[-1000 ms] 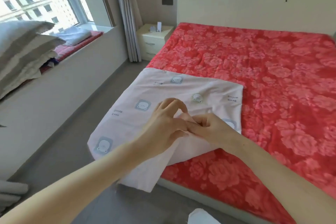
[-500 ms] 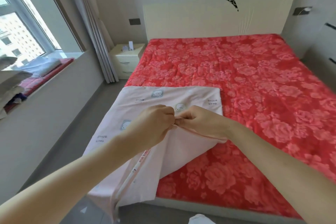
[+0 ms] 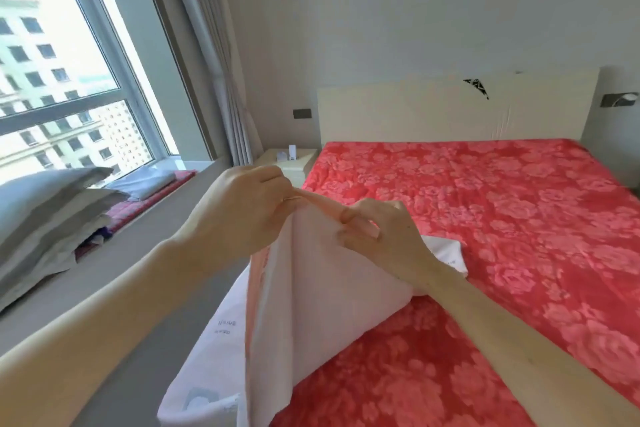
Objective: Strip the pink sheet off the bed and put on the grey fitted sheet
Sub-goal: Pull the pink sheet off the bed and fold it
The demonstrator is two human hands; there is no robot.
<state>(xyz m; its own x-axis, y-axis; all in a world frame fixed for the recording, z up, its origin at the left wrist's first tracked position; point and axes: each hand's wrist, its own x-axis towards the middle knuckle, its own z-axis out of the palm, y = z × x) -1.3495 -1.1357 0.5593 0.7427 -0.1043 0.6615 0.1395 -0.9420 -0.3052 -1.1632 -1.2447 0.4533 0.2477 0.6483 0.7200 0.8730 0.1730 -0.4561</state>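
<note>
A pale pink sheet (image 3: 322, 291) with small printed motifs hangs folded from both my hands above the bed's near left corner. My left hand (image 3: 239, 215) pinches its top edge on the left. My right hand (image 3: 377, 236) pinches the same edge just to the right, so the hands almost touch. The sheet's lower part drapes over the corner of the bed, and a folded end lies on the bed behind my right wrist. The bed (image 3: 502, 236) is covered by a red quilted cover with a rose pattern. No grey fitted sheet is clearly in view.
A cream headboard (image 3: 450, 111) stands at the far end. A small bedside cabinet (image 3: 287, 159) sits left of the bed by the curtain (image 3: 214, 55). Folded grey and white bedding (image 3: 45, 218) is stacked on the window ledge at left. Grey floor runs between ledge and bed.
Both hands have lifted the pink sheet's pinched edge off the bed, and the sheet now hangs in a peak. My view has tilted upward toward the wall and window.
</note>
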